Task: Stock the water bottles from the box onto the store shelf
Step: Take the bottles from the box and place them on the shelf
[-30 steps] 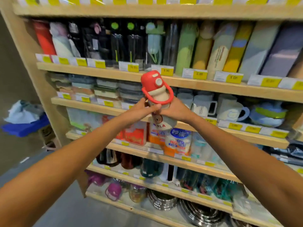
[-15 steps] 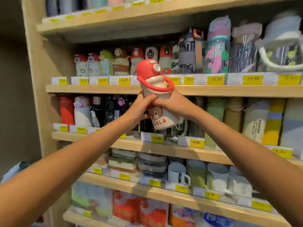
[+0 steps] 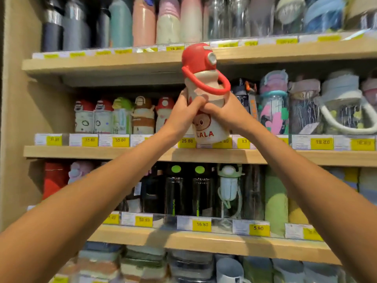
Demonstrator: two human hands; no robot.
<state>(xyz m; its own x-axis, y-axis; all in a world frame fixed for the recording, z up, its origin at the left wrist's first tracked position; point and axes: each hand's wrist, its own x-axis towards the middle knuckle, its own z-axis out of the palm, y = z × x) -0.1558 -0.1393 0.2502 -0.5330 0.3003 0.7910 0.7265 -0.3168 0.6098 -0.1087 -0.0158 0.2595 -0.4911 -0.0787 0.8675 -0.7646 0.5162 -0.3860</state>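
Both hands grip one water bottle (image 3: 206, 107) and hold it up in the air in front of the store shelf (image 3: 122, 152), slightly tilted, its base level with the price tags on that board's front edge. The left hand (image 3: 184, 113) wraps the bottle's left side and the right hand (image 3: 225, 112) wraps its right side, the fingers of the two meeting across the middle of the body. The bottle is cream with a cartoon face and the red letters "LALA", and it has one red domed cap (image 3: 199, 57) and one red loop handle (image 3: 219, 82) hanging to the right. Four shelf boards show in the view, each edged with yellow price tags. On the board behind the bottle, to the left of the hands, five small children's bottles (image 3: 114, 116) stand in a row; three of them have red caps. To the right stand larger clear bottles (image 3: 306, 107), too crowded to count surely.
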